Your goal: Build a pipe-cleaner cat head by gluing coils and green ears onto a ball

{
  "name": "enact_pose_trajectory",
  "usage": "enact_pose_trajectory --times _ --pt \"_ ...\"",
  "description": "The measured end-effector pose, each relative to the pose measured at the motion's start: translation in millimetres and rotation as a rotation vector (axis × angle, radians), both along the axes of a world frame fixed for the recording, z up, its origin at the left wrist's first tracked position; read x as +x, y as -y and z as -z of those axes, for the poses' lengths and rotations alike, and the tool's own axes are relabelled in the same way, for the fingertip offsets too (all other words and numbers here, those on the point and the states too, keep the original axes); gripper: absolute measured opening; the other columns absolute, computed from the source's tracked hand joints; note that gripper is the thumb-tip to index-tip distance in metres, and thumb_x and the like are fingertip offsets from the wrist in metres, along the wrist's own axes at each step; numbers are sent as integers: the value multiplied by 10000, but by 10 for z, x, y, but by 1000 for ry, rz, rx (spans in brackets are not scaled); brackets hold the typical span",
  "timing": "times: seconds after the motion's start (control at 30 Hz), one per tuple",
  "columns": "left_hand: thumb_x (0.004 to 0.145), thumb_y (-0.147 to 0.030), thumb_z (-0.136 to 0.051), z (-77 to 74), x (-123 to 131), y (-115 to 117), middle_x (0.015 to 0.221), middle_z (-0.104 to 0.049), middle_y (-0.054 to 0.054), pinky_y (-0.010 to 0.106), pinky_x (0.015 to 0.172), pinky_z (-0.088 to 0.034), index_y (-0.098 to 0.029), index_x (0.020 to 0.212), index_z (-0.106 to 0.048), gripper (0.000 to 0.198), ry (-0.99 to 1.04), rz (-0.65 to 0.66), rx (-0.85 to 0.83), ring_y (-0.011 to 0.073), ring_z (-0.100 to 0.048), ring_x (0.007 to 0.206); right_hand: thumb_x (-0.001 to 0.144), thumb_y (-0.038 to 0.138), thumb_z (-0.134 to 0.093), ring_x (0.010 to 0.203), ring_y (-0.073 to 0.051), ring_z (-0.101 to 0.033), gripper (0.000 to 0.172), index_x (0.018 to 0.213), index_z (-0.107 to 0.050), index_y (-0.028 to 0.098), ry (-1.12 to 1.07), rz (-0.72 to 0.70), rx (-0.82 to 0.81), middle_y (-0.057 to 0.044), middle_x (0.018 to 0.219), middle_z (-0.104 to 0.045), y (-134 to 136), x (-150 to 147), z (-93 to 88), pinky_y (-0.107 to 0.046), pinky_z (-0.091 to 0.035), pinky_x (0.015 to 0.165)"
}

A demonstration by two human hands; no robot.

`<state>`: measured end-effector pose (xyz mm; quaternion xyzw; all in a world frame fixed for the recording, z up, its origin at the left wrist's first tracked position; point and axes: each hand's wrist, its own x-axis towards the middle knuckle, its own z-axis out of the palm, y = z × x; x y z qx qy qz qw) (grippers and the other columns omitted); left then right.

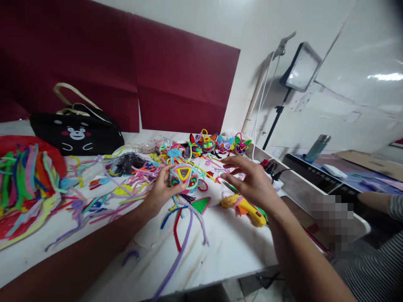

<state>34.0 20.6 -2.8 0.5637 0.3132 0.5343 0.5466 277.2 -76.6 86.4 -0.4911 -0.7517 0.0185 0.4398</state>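
My left hand point(161, 188) is closed around a round animal head made of pipe cleaners point(183, 178), with a yellow triangle on top and coloured rings for eyes. To its right, my right hand point(244, 178) hovers with fingers apart and nothing visible between them. Under that hand lies a yellow glue gun point(245, 209); a dark pointed tool point(230, 186) is partly hidden beside the fingers. A green triangle with a pink edge point(201, 205) rests on the table just below the head. Red, blue and purple pipe cleaners point(178, 230) trail toward the table's front edge.
Several finished animal heads point(208, 142) stand at the back. Loose pipe cleaners point(132, 176) cover the left, beside a red bag of them point(31, 180) and a black bag point(77, 132). At right are a dark tablet-like slab point(307, 222), a lamp point(302, 67) and another person's arm point(374, 202).
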Motion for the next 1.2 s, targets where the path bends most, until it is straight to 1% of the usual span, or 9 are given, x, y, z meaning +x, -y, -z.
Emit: enact_pose_trajectory --times 0.17,0.43,0.6,0.77,0.83,0.93,1.03,1.13,1.2 --pt "612 -362 -914 0 5 14 1289 -665 81 437 1043 -497 -255 1263 -512 773 23 19 -13 320 -608 1252 897 319 -645 849 -231 -751 202 1046 -720 206 113 111 -63 -95 988 -768 -50 406 2 -364 -603 731" --pt "592 -341 -918 11 9 28 1324 -656 73 443 1072 -489 -265 1256 -554 762 72 64 -56 351 -554 1325 875 365 -652 762 -223 -766 187 914 -725 198 37 160 -81 -84 886 -793 50 730 205 -347 -625 706" --pt "584 -357 -915 -64 33 94 1340 -648 64 464 1001 -542 -270 1235 -570 742 66 73 -133 379 -548 1322 908 320 -620 723 -204 -753 146 911 -717 211 72 190 -79 -68 843 -784 262 768 311 -319 -608 678" --pt "604 -339 -903 -120 38 146 1371 -632 61 482 961 -574 -271 1172 -614 641 26 53 -126 389 -565 1298 947 260 -594 746 -191 -743 116 988 -701 243 159 149 -65 -55 893 -778 577 683 397 -301 -584 677" --pt "600 -340 -908 -117 36 151 1383 -623 65 509 1003 -550 -270 1172 -622 644 10 46 -113 399 -543 1322 965 226 -573 770 -185 -742 130 1025 -685 254 193 115 -72 -55 921 -775 690 651 447 -287 -573 676" --pt "591 -351 -920 -97 41 154 1426 -597 85 566 1118 -445 -270 1244 -598 733 -14 57 -84 412 -489 1378 981 191 -552 809 -184 -740 153 1071 -656 259 235 58 -72 -65 953 -764 805 647 521 -277 -560 681" --pt "625 -370 -907 -86 57 168 1473 -568 101 598 1164 -376 -269 1321 -555 787 -56 81 -63 408 -470 1403 996 200 -538 817 -187 -736 145 1087 -642 245 251 57 -74 -79 966 -754 864 702 567 -280 -551 691" --pt "659 -383 -888 -105 80 193 1494 -556 98 582 1155 -398 -270 1333 -547 764 -95 65 -50 395 -465 1415 1010 208 -519 829 -187 -733 142 1086 -639 220 250 96 -86 -86 980 -745 896 782 593 -277 -542 692" --pt "649 -396 -890 -126 94 209 1447 -601 100 566 1128 -441 -269 1340 -540 785 -116 54 -64 392 -509 1382 1007 204 -522 838 -189 -732 141 1082 -641 208 245 108 -94 -88 984 -742 912 827 610 -278 -542 697"
